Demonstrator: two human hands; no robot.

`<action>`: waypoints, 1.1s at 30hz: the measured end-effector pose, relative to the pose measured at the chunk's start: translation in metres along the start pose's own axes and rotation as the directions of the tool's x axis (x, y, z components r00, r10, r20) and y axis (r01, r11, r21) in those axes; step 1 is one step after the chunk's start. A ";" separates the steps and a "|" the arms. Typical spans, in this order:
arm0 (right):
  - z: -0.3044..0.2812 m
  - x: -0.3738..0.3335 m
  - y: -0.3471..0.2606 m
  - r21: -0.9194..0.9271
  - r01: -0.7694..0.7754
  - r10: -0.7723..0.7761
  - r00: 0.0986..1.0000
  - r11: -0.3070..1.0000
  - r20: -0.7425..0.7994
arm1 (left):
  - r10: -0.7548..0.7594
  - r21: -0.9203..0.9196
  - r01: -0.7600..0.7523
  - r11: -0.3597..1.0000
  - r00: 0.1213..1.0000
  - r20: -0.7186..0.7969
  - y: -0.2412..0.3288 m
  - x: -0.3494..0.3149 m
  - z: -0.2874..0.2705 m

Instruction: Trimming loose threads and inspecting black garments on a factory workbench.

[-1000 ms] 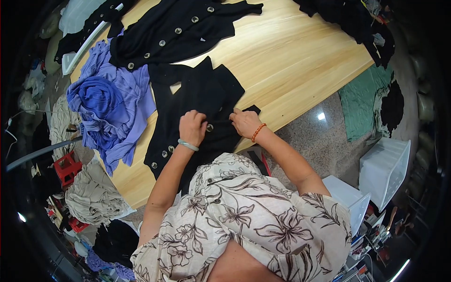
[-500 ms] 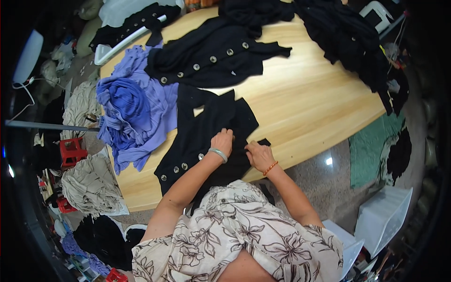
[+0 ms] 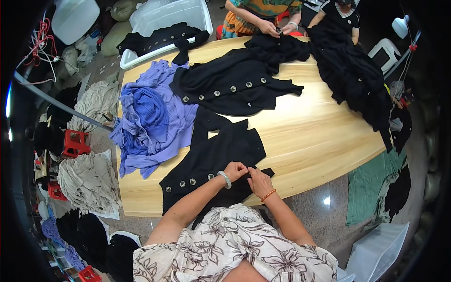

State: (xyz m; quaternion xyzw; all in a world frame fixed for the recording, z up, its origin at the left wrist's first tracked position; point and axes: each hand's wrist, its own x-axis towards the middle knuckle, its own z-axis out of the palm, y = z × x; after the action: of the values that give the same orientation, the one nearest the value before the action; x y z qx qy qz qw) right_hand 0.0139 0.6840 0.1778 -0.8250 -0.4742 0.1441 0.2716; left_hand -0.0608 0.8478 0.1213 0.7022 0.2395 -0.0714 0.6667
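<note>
A black button-front cardigan (image 3: 221,148) lies on the near side of the wooden table, a row of round shiny buttons (image 3: 192,182) along its front. Over its right part my left hand (image 3: 236,170), with a pale green bangle at the wrist, is closed in a pinch. My right hand (image 3: 259,183), wearing an orange bead bracelet, is closed too and meets the left at the fingertips. Whatever sits between the fingers is too small to name. The cardigan's lower part runs under my forearms and is partly hidden.
On the table (image 3: 319,122) are a purple garment heap (image 3: 145,117), another black cardigan (image 3: 230,84) and a black pile (image 3: 352,80). Across it, a person's hands (image 3: 277,29) handle black fabric. A white bin (image 3: 174,19) stands far left; pale plastic bins (image 3: 378,251) stand near right.
My left hand has moved right across the cardigan, and its fingertips now meet my right hand's. The view has tilted upward, bringing people at the far side into sight.
</note>
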 end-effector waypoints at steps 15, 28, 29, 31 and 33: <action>0.008 0.000 0.008 0.165 0.028 -0.038 0.998 0.986 0.057 | -0.064 -0.307 0.114 0.945 0.984 0.168 -0.010 -0.008 -0.013; 0.009 -0.002 -0.004 -0.001 0.149 -0.149 0.986 0.989 -0.076 | -0.197 -0.431 0.320 0.844 0.932 0.305 0.009 -0.010 -0.029; 0.007 -0.002 -0.002 -0.015 0.133 -0.134 0.987 0.991 -0.091 | -0.120 -0.426 0.284 0.859 0.921 0.371 0.012 -0.008 -0.030; 0.009 -0.003 -0.001 0.000 0.061 -0.060 0.996 0.998 -0.066 | -0.019 -0.407 0.207 0.890 0.908 0.419 0.018 -0.015 -0.032; 0.011 0.001 -0.002 0.003 0.042 -0.042 0.999 0.999 -0.032 | 0.086 -0.315 0.031 0.948 0.933 0.350 0.021 -0.027 -0.031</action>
State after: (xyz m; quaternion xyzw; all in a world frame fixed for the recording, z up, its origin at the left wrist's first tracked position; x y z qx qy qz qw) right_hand 0.0074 0.6886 0.1699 -0.8167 -0.4866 0.1258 0.2835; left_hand -0.0820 0.8715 0.1548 0.5648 0.1116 -0.1499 0.8038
